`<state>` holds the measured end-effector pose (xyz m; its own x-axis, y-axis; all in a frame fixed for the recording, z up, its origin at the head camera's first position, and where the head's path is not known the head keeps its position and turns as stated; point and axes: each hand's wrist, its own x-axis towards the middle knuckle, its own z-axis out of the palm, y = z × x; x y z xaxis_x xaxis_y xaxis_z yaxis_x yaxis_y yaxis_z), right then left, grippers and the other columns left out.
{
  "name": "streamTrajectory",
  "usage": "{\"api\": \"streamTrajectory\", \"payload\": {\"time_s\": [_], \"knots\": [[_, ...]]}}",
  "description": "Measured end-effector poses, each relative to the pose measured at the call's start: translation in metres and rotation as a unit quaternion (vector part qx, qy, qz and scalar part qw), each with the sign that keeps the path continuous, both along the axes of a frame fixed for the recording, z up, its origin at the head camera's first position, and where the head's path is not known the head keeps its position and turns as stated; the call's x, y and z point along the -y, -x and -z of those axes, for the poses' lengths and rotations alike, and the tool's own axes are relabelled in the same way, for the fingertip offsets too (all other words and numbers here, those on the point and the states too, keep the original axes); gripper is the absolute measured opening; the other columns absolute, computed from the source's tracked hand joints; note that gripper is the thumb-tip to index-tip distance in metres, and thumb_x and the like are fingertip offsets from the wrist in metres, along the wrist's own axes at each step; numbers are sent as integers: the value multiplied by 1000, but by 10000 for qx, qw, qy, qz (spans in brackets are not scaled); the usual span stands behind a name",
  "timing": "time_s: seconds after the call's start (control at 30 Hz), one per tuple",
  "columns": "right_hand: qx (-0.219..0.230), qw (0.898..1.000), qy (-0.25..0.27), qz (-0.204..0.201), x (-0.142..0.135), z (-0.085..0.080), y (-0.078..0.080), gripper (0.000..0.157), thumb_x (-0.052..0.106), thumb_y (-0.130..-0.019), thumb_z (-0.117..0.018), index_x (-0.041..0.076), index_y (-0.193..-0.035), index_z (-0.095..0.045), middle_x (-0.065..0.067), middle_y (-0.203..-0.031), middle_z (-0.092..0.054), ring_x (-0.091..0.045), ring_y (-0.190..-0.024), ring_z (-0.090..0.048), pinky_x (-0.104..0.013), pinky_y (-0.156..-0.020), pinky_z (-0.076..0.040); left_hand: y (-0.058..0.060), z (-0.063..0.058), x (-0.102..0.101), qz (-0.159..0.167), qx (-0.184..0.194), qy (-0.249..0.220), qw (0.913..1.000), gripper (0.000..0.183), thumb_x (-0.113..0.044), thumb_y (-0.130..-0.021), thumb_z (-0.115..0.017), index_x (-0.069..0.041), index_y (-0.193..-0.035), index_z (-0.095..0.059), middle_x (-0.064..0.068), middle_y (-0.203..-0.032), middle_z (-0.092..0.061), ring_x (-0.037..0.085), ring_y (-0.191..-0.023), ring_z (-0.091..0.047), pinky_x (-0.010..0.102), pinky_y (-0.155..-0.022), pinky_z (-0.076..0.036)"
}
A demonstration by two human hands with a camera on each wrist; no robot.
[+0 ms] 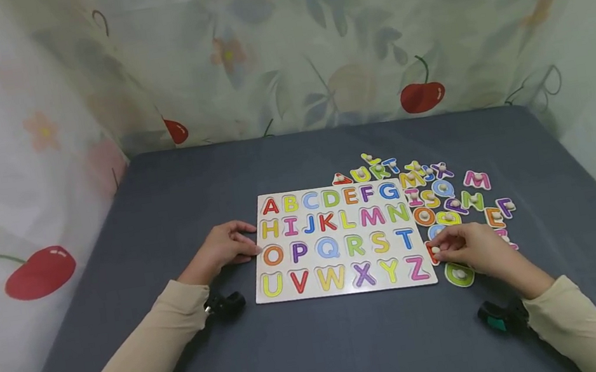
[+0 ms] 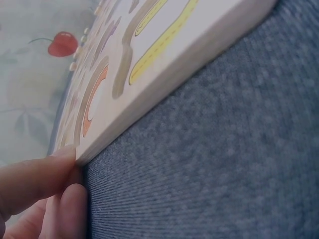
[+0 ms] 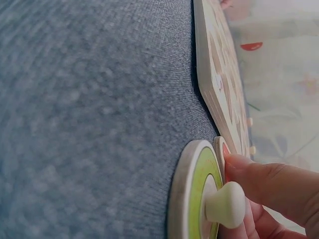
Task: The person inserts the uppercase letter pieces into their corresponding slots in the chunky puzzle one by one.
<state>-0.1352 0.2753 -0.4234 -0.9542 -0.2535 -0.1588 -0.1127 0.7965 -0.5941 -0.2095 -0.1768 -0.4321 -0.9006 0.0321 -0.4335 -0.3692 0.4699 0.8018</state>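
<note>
A white alphabet puzzle board (image 1: 313, 286) lies flat, its coloured letters in rows. My left hand (image 1: 226, 244) is at its left side, the thumb touching the edge near the orange O; in the left wrist view the thumb (image 2: 55, 167) rests on that edge. Beyond the board's lower right side, my right hand (image 1: 472, 248) pinches a small red letter piece (image 1: 432, 253) with a pale knob. The fingers partly cover it, so its letter cannot be read. A green letter piece (image 1: 460, 275) with a knob lies just below that hand, large in the right wrist view.
Several loose knobbed letters lie along the board's top right and right side, among them a pink M (image 1: 476, 180), a green N (image 1: 472, 201) and an orange E (image 1: 494, 218). A dark grey cloth (image 1: 323, 356) covers the table. Printed curtains (image 1: 277, 47) surround it.
</note>
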Motion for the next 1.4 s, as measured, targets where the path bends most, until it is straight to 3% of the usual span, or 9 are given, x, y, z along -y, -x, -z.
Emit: {"api": "streamTrajectory", "payload": {"time_s": [0.33,0.73,1.13,1.4], "knots": [[177,9998,20,9,1,-5,5,23,21,-84,-75,6,-102,-73,2,-79,-65,-12,-70,-55,-23,-58,-45,4,-3,1,34,-116,-134,9998,50,-5,-77,-80,-5,-122,-58,5,-82,-67,13,-72,-64,27,-66,-56],[306,9993,38,202,0,0,-6,25,21,-82,-77,5,-102,-73,3,-78,-66,-10,-68,-55,-21,-58,-44,-3,7,-3,-16,-97,-126,9999,48,-5,-76,-81,-7,-119,-60,8,-85,-68,16,-74,-65,30,-68,-57],[246,9994,59,229,3,1,0,21,18,-83,-76,6,-99,-74,3,-77,-67,-10,-67,-56,-21,-58,-45,-1,5,1,-108,-148,-32,9998,47,-3,-75,-81,-5,-118,-61,7,-80,-67,14,-70,-63,27,-62,-56],[176,9997,-144,79,5,-11,3,16,16,-83,-76,7,-95,-74,4,-75,-66,-10,-68,-57,-22,-58,-46,0,7,0,-158,-197,-13,9997,47,-1,-74,-81,-6,-116,-62,6,-78,-67,14,-69,-64,27,-62,-56]]}}
